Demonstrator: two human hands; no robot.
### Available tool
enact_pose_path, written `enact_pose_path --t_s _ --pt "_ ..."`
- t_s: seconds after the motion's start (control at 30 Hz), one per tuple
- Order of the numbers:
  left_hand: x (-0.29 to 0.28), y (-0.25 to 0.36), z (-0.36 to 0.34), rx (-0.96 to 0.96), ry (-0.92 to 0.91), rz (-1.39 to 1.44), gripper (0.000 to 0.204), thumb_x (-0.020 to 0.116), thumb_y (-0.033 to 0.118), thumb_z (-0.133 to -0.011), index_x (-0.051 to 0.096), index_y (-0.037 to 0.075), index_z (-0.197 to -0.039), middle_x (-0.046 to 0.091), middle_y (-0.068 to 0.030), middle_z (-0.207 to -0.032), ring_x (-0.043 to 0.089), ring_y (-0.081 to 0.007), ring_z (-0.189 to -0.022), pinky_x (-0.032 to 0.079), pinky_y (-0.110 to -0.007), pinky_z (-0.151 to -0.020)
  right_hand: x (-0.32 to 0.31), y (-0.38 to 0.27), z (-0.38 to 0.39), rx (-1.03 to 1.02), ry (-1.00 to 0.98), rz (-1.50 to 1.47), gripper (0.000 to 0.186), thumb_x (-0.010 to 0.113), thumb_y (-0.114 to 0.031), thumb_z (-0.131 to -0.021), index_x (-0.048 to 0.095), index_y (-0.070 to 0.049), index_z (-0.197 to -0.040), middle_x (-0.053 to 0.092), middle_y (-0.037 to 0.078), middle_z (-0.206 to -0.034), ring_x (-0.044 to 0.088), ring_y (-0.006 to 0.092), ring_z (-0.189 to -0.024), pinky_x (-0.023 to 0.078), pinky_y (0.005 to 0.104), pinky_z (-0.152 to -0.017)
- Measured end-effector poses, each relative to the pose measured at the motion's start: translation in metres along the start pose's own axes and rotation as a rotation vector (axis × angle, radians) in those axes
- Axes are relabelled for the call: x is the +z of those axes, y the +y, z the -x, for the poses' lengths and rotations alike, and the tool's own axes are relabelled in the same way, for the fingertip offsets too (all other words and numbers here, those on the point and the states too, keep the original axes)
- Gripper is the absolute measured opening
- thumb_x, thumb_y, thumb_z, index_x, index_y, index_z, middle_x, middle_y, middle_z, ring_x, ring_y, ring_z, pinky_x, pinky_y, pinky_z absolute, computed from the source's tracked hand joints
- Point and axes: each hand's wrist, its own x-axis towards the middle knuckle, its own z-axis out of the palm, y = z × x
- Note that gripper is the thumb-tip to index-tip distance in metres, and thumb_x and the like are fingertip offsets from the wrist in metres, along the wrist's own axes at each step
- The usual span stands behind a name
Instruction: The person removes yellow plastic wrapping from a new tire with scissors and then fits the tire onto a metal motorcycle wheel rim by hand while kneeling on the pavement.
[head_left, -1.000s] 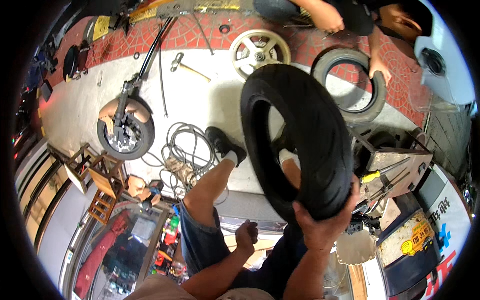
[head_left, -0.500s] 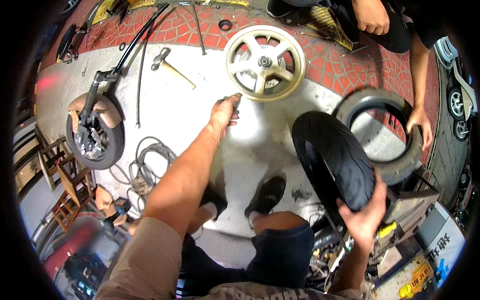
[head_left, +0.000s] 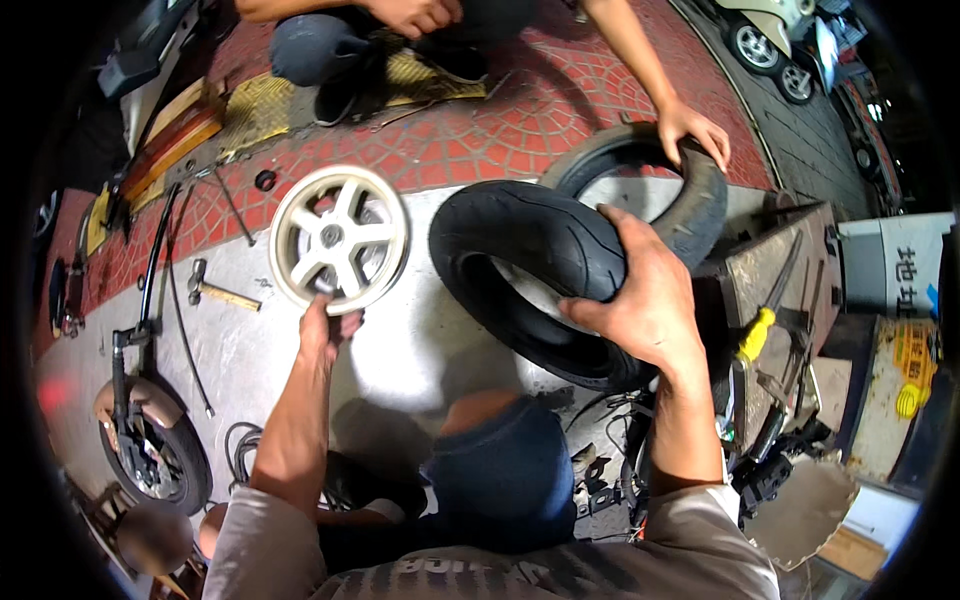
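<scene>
My left hand (head_left: 328,332) is closed on the near edge of a cream five-spoke wheel rim (head_left: 332,237), thumb over its lip. Whether the rim is lifted off the ground I cannot tell. My right hand (head_left: 650,292) grips a black motorcycle tyre (head_left: 535,225) from its right side, fingers over the tread and thumb toward the opening. This tyre is tilted, with its hole facing me. Behind it a dusty, worn tyre (head_left: 703,200) is held at its top by another person's hand (head_left: 692,130).
A hammer (head_left: 225,293) and a long rod lie left of the rim. Farther left is a fork with a small wheel (head_left: 165,455). At right, a workbench (head_left: 775,262) carries a yellow-handled screwdriver (head_left: 757,335). Someone crouches on the red paving (head_left: 490,140) beyond.
The view has swung right and forward. My left hand, which was beside the rim, has taken hold of its edge. The black tyre has tipped flatter in my right hand.
</scene>
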Motion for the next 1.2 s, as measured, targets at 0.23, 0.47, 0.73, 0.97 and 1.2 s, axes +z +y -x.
enact_pose_path --t_s 0.23,0.47,0.73,0.97,1.2 --pt "-0.023 -0.075 0.053 0.027 0.183 0.029 0.044 0.047 0.033 -0.103 0.057 -0.007 -0.12 0.072 -0.0204 -0.102 0.071 -0.0284 -0.083 0.061 -0.039 -0.074 0.007 0.012 0.016 -0.022 0.079 -0.022 0.09 0.089 -0.032 -0.061 0.056 0.001 -0.138 0.066 0.021 -0.116 0.065 0.0389 -0.114 0.051 0.0461 -0.099" --pt "0.022 -0.105 0.098 -0.051 0.259 0.273 0.08 0.039 0.079 -0.096 0.06 0.004 -0.114 0.066 -0.009 -0.087 0.062 -0.0219 -0.071 0.044 -0.031 -0.057 -0.003 0.015 0.004 0.04 0.033 -0.04 0.094 0.09 -0.039 -0.064 0.055 0.002 -0.141 0.066 0.026 -0.127 0.064 0.0407 -0.12 0.05 0.0468 -0.103" --pt "0.175 -0.093 0.099 0.227 0.086 -0.049 0.032 0.065 0.029 -0.099 0.072 -0.001 -0.09 0.06 -0.0033 -0.065 0.053 -0.0117 -0.055 0.039 -0.03 -0.049 -0.005 0.064 -0.057 0.091 -0.193 -0.17 0.082 0.056 -0.054 -0.102 0.036 0.005 -0.156 0.049 0.029 -0.153 0.044 0.0332 -0.146 0.031 0.0384 -0.121" --pt "0.281 -0.005 0.117 0.648 -0.191 -0.389 0.028 0.064 0.025 -0.095 0.076 0.006 -0.113 0.075 -0.0193 -0.107 0.073 -0.0333 -0.103 0.054 -0.04 -0.093 0.014 0.042 -0.02 0.268 0.001 -0.577 0.061 0.055 -0.031 -0.105 0.042 -0.001 -0.156 0.051 0.019 -0.152 0.046 0.0247 -0.141 0.031 0.0328 -0.119" --pt "0.266 -0.007 0.136 0.795 -0.537 -0.776 0.056 0.059 0.014 -0.095 0.052 0.01 -0.15 0.071 -0.026 -0.116 0.069 -0.041 -0.11 0.053 -0.048 -0.1 0.022 0.042 0.023 0.269 0.105 -0.655 0.055 0.052 -0.022 -0.107 0.043 0.0 -0.156 0.052 0.013 -0.149 0.047 0.0182 -0.136 0.032 0.0298 -0.116"
